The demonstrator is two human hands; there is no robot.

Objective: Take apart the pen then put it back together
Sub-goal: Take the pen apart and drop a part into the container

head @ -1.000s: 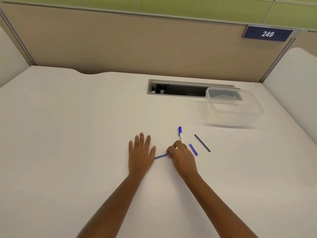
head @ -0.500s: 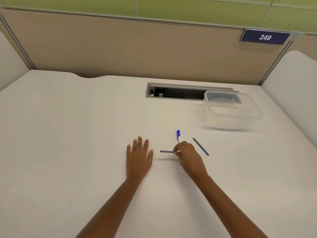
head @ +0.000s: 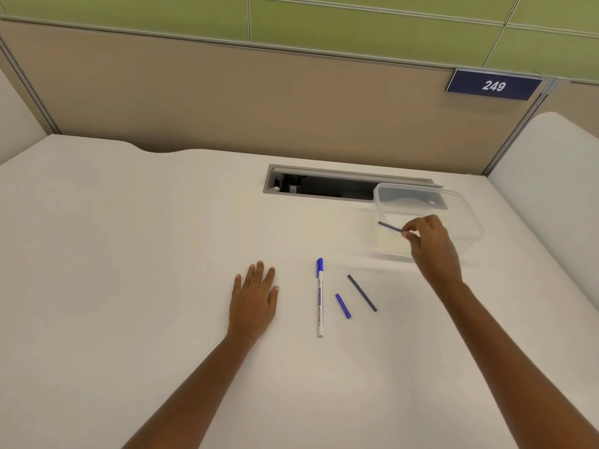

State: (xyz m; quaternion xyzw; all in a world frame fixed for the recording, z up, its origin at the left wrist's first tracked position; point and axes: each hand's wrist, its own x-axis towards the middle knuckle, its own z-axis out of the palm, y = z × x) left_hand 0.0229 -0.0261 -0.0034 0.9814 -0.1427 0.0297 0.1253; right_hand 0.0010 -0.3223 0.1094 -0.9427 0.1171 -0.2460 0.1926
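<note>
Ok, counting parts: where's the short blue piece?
Head view: blue piece on the table, right of centre, between the white pen barrel and the dark rod.

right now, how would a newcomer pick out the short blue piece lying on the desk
On the white desk, three pen parts lie right of the flat left hand. The short blue piece is the middle one, between the white barrel and the thin dark rod. It alone is stubby and all blue.

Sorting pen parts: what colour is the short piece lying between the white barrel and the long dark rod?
The short plastic piece is blue; head view shows it.
</note>
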